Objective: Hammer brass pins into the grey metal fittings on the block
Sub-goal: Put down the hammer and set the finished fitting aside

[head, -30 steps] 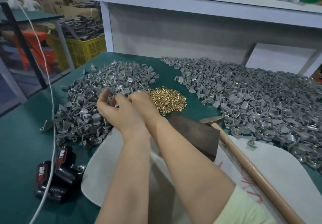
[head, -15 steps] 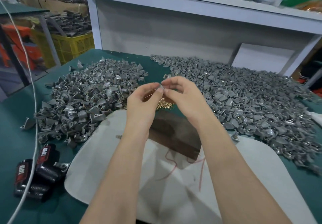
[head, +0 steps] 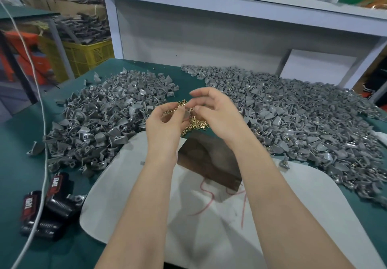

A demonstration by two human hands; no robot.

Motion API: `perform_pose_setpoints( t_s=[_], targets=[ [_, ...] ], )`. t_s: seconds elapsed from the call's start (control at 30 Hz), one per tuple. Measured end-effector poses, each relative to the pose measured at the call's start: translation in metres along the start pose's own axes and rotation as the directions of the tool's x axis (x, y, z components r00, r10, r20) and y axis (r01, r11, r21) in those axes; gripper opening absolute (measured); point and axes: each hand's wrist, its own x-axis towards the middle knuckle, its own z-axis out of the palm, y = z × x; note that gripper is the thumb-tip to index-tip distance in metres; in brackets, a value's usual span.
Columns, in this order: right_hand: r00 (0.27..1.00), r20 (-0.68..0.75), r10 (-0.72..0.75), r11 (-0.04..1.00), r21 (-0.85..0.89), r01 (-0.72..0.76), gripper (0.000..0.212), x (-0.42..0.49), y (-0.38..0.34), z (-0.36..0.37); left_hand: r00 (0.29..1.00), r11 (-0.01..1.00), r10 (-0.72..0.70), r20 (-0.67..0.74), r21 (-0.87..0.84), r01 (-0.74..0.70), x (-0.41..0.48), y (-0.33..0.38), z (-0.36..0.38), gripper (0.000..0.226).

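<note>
**Hands meet over the brass pins**

Both hands hover above the pile of brass pins point(head: 193, 122) at the table's middle. The left hand point(head: 165, 126) pinches a small grey fitting point(head: 186, 114) between thumb and fingers; half a second ago it sat higher. The right hand point(head: 215, 114) now spreads its fingers loosely beside it; whether it holds a pin I cannot tell. The dark block point(head: 209, 164) lies on the white mat point(head: 117, 195), between heaps of grey fittings point(head: 100, 122).
</note>
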Motion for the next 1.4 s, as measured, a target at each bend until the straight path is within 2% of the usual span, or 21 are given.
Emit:
perform_pose_setpoints(
  t_s=[0.07, 0.1, 0.17, 0.2, 0.3, 0.4, 0.43, 0.47, 0.5, 0.53, 0.57, 0.6, 0.67, 0.7, 0.73, 0.77, 0.83, 1.07, 1.23, 1.33, 1.4],
  targets=[
    [0.995, -0.083, 0.056, 0.996, -0.070, -0.062, 0.022, 0.009, 0.006, 0.004, 0.999, 0.999, -0.013, -0.042, -0.036, 0.012, 0.003, 0.001, -0.001, 0.015],
    [0.992, -0.108, 0.070, 0.968, -0.234, -0.094, 0.018, 0.016, 0.011, 0.006, 0.998, 0.999, -0.009, -0.066, -0.039, 0.007, 0.004, 0.000, -0.002, 0.016],
    [0.986, -0.067, 0.152, 0.791, -0.589, -0.162, 0.012, 0.029, 0.020, 0.015, 0.994, 1.000, 0.000, -0.105, -0.017, -0.002, 0.006, -0.001, -0.003, 0.018],
    [0.973, -0.025, 0.227, 0.696, -0.696, -0.180, 0.015, 0.034, 0.024, 0.022, 0.993, 1.000, 0.001, -0.117, -0.015, -0.002, 0.007, -0.001, -0.004, 0.019],
    [0.922, 0.066, 0.381, 0.504, -0.851, -0.147, 0.023, 0.047, 0.031, 0.045, 0.991, 1.000, -0.005, -0.130, -0.028, 0.001, 0.009, -0.003, -0.005, 0.021],
    [0.909, 0.112, 0.401, 0.440, -0.894, -0.085, 0.032, 0.064, 0.036, 0.059, 0.989, 0.999, 0.003, -0.147, -0.036, -0.009, 0.010, -0.003, -0.005, 0.021],
    [0.901, 0.129, 0.413, 0.454, -0.887, -0.081, 0.032, 0.067, 0.038, 0.062, 0.989, 0.999, 0.007, -0.145, -0.041, -0.013, 0.010, -0.003, -0.004, 0.021],
    [0.886, 0.158, 0.436, 0.534, -0.838, -0.113, 0.033, 0.068, 0.039, 0.065, 0.990, 0.999, 0.007, -0.140, -0.052, -0.014, 0.010, -0.004, -0.003, 0.020],
    [0.869, 0.196, 0.454, 0.675, -0.712, -0.192, 0.035, 0.067, 0.040, 0.067, 0.991, 0.998, 0.005, -0.131, -0.068, -0.014, 0.009, -0.003, -0.003, 0.020],
    [0.874, 0.220, 0.434, 0.817, -0.506, -0.278, 0.037, 0.063, 0.039, 0.069, 0.993, 0.997, 0.006, -0.122, -0.078, -0.016, 0.009, -0.003, -0.002, 0.020],
    [0.882, 0.204, 0.425, 0.893, -0.254, -0.371, 0.038, 0.058, 0.036, 0.071, 0.993, 0.998, 0.012, -0.118, -0.067, -0.020, 0.009, -0.003, -0.003, 0.021],
    [0.882, 0.166, 0.441, 0.897, -0.064, -0.437, 0.039, 0.054, 0.035, 0.074, 0.993, 0.999, 0.024, -0.119, -0.039, -0.029, 0.009, -0.004, -0.003, 0.021],
    [0.867, 0.166, 0.469, 0.872, 0.066, -0.485, 0.039, 0.055, 0.038, 0.077, 0.990, 0.999, 0.053, -0.134, 0.003, -0.053, 0.008, -0.004, -0.004, 0.019],
    [0.865, 0.167, 0.472, 0.881, -0.047, -0.472, 0.038, 0.061, 0.039, 0.078, 0.987, 0.998, 0.062, -0.145, 0.010, -0.061, 0.008, -0.004, -0.004, 0.016],
    [0.845, 0.194, 0.498, 0.852, -0.293, -0.434, 0.038, 0.065, 0.040, 0.077, 0.985, 0.998, 0.066, -0.156, 0.007, -0.066, 0.007, -0.004, -0.004, 0.014],
    [0.823, 0.205, 0.530, 0.764, -0.536, -0.359, 0.037, 0.069, 0.040, 0.077, 0.984, 0.998, 0.067, -0.165, -0.005, -0.069, 0.007, -0.003, -0.004, 0.011],
    [0.824, 0.197, 0.532, 0.630, -0.742, -0.229, 0.032, 0.074, 0.040, 0.076, 0.982, 0.997, 0.071, -0.173, -0.009, -0.074, 0.006, -0.002, -0.004, 0.008],
    [0.886, 0.236, 0.398, 0.539, -0.842, -0.018, 0.028, 0.068, 0.039, 0.071, 0.974, 0.994, 0.112, -0.195, 0.032, -0.108, 0.003, 0.000, -0.003, 0.011],
    [0.886, 0.256, 0.386, 0.526, -0.851, 0.016, 0.022, 0.067, 0.037, 0.070, 0.972, 0.989, 0.139, -0.190, 0.065, -0.129, 0.002, 0.001, -0.003, 0.016],
    [0.948, 0.101, 0.302, 0.547, -0.833, -0.085, 0.017, 0.062, 0.028, 0.055, 0.984, 0.991, 0.125, -0.123, 0.068, -0.117, 0.001, 0.001, -0.003, 0.014],
    [0.975, -0.084, 0.204, 0.670, -0.715, -0.202, 0.015, 0.055, 0.023, 0.037, 0.987, 0.978, 0.155, -0.034, 0.143, -0.149, 0.001, 0.000, -0.004, 0.018]
  ],
)
